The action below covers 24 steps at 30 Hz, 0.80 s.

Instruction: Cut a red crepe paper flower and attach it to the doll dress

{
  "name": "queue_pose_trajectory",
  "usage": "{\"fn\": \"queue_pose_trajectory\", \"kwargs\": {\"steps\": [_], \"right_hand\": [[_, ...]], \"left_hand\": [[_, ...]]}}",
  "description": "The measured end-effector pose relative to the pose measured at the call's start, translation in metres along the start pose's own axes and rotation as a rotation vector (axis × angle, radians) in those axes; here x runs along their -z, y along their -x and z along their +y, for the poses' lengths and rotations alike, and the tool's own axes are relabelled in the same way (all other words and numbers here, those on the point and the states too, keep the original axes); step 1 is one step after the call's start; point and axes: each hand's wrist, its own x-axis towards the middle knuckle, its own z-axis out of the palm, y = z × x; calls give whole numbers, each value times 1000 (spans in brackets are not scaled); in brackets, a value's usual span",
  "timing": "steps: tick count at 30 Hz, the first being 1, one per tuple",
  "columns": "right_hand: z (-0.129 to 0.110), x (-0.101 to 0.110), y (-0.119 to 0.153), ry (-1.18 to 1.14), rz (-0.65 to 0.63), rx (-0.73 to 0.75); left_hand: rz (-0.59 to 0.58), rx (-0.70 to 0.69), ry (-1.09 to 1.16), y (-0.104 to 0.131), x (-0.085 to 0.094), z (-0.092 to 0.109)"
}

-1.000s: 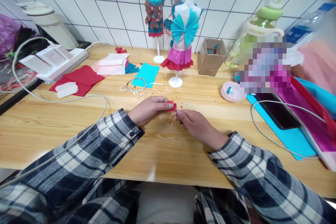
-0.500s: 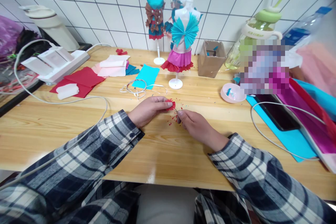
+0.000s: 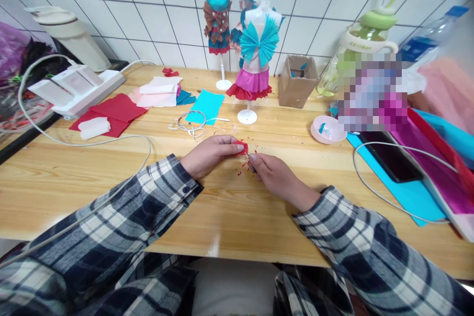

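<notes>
Between thumb and fingers, my left hand (image 3: 215, 152) pinches a small piece of red crepe paper (image 3: 241, 146) with a pleated, fringed edge. My right hand (image 3: 272, 173) is closed around what look like small scissors (image 3: 248, 155); only a thin metal tip shows, pointing at the red paper, and the handles are mostly hidden in the fingers. Tiny red clippings (image 3: 239, 173) are scattered on the table beneath and around both hands. Just behind stands a white mannequin (image 3: 255, 66) with a turquoise pleated bow and a pink and red skirt.
Two more dressed mannequins (image 3: 217, 24) stand by the tiled wall. A cardboard box (image 3: 298, 84), a pink bowl (image 3: 328, 131), a phone (image 3: 392, 160) and a green-lidded bottle (image 3: 370, 34) are to the right. Leftward lie red paper (image 3: 118, 113), a ribbon coil (image 3: 191, 125) and a power strip (image 3: 89, 91).
Both hands stay almost in place. The tool tip at the red paper has shifted very slightly, and the whole view has moved a little.
</notes>
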Motion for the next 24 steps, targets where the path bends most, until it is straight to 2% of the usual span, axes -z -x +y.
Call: {"fn": "queue_pose_trajectory", "kwargs": {"steps": [12, 17, 24], "right_hand": [[-2, 3, 0, 32, -32, 17], [-2, 7, 1, -72, -59, -43], [-2, 6, 2, -144, -94, -87]], "left_hand": [[10, -4, 8, 0, -1, 1], [19, -24, 23, -1, -2, 1], [-17, 5, -113, 1, -1, 1]]}}
